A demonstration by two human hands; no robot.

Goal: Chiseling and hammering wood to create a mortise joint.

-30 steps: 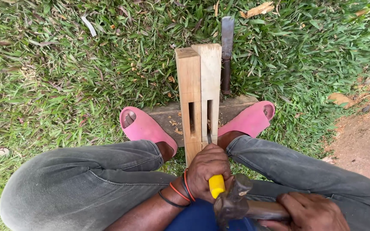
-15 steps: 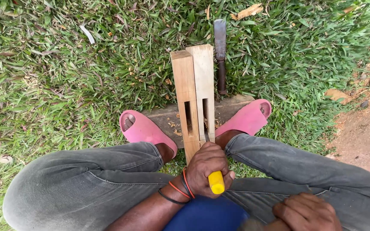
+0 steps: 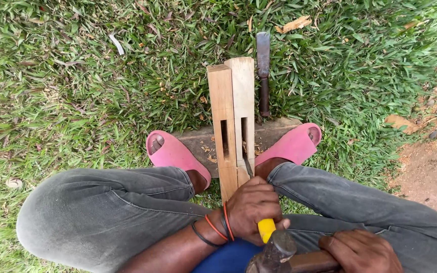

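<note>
Grass all round, dirt patch right of wood blocks (image 3: 232,121). Blocks lie on dark plank (image 3: 198,140), pinned by both pink sandals. Two slots already cut through blocks; right slot seems unfinished, chips around. Spare chisel (image 3: 263,76) just right of blocks. Left hand (image 3: 253,207) fingers clenched on yellow-handled chisel (image 3: 266,228), blade at right slot. Right hand (image 3: 362,251) grasps hammer (image 3: 279,251) touching handle end.

left hand (image 3: 251,207) grips yellow-handled chisel (image 3: 266,228) against wooden blocks (image 3: 233,116); right hand (image 3: 360,250) holds hammer (image 3: 279,250).
</note>
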